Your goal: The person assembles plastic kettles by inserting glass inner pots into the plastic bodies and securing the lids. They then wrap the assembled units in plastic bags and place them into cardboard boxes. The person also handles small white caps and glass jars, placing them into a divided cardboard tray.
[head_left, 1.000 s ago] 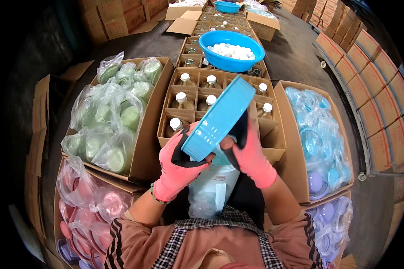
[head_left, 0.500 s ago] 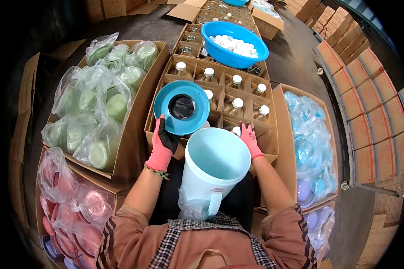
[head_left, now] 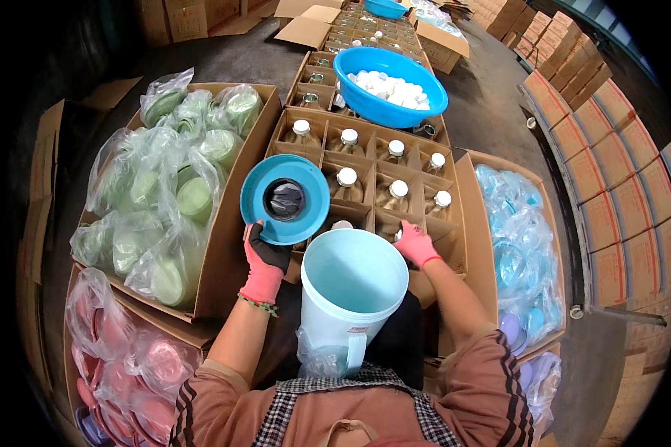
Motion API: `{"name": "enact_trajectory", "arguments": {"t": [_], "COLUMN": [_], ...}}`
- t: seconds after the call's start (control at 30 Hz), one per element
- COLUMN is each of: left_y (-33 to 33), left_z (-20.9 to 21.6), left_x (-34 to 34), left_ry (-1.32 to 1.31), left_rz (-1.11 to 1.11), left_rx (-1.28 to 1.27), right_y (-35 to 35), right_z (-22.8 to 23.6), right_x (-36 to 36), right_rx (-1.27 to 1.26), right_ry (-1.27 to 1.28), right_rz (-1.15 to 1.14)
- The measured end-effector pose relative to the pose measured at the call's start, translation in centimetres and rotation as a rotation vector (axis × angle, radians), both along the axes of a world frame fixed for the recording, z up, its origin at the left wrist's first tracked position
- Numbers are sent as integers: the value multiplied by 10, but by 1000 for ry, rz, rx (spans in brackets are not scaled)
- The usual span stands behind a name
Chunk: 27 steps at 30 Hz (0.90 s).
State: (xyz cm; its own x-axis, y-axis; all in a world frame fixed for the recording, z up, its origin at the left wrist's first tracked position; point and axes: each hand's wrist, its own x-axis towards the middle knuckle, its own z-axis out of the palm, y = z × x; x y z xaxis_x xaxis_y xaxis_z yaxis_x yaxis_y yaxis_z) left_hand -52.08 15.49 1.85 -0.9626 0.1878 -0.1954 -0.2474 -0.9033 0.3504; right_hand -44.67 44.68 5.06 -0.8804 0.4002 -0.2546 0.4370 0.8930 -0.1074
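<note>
My left hand [head_left: 265,262], in a pink and black glove, grips the near edge of a round teal lid [head_left: 317,197] with a dark centre. The lid is held over the left part of a divided carton [head_left: 335,115] of glass bottles with white caps. My right hand [head_left: 416,244], in a pink glove, reaches into a near compartment of that carton. Its fingers close around the top of a capped glass bottle, mostly hidden by the hand. A pale blue lidless pitcher [head_left: 350,316] stands at my lap, its handle toward me and a plastic bag against its side.
Cartons of bagged green [head_left: 194,197], pink [head_left: 164,357] and blue [head_left: 508,257] plastic ware flank me. Beyond the bottle carton, a blue basin [head_left: 358,89] of white caps sits on more bottle cartons. Stacked brown boxes [head_left: 611,216] line the right side.
The teal lid and my left hand have shifted left and slightly down. My right hand has moved slightly nearer, its fingers now covering more of the bottle's cap.
</note>
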Motion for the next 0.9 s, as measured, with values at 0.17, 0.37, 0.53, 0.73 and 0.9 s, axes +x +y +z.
{"name": "enact_trajectory", "arguments": {"t": [0.17,0.37,0.53,0.73,0.9], "left_y": [-10,-9,-3,47,-10], "left_z": [4,32,97,141,127], "left_x": [2,24,64,49,18], "left_ry": [-79,116,442,727,708], "left_rz": [-74,-209,-383,-386,-20], "left_rx": [147,190,329,498,26], "right_y": [7,44,31,-39,-93], "right_z": [129,269,255,126,139], "right_x": [9,85,148,124,103], "right_rx": [5,-60,-781,-1703,-957], "right_ry": [31,676,1192,1229,827], "right_rz": [139,57,-267,-109,315]}}
